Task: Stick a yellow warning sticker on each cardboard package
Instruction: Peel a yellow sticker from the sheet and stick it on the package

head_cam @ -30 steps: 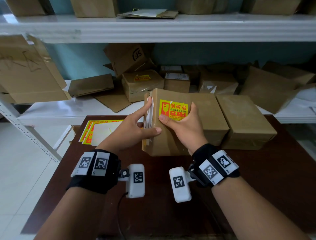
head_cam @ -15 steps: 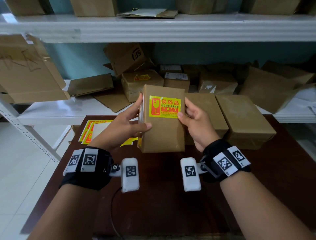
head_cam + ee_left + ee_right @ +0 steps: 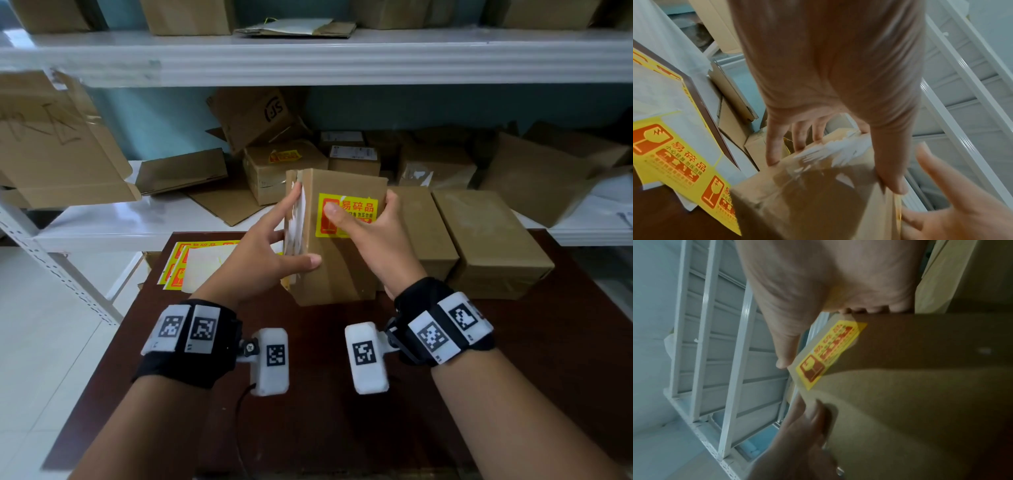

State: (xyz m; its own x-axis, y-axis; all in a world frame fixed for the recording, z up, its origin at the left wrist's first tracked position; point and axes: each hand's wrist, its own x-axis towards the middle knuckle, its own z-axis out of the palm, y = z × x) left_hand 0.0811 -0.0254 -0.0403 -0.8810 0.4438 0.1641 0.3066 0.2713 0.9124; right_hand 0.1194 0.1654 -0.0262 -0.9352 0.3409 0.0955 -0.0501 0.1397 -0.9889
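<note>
Above the dark table [image 3: 513, 359], both hands hold the cardboard package [image 3: 339, 274] upright. Left hand [image 3: 260, 260] clamps its left edge, fingers behind, thumb across the front. Right hand [image 3: 373, 236] wraps the right side, thumb pressing the yellow warning sticker [image 3: 356, 214]. Sticker sheets [image 3: 178, 263] lie far left; two packages [image 3: 486, 240] right.

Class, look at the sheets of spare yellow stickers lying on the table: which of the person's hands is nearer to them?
Left. The left hand holds the package's left side, just right of the sticker sheets. The right hand grips the package's far side, thumb on its sticker.
</note>
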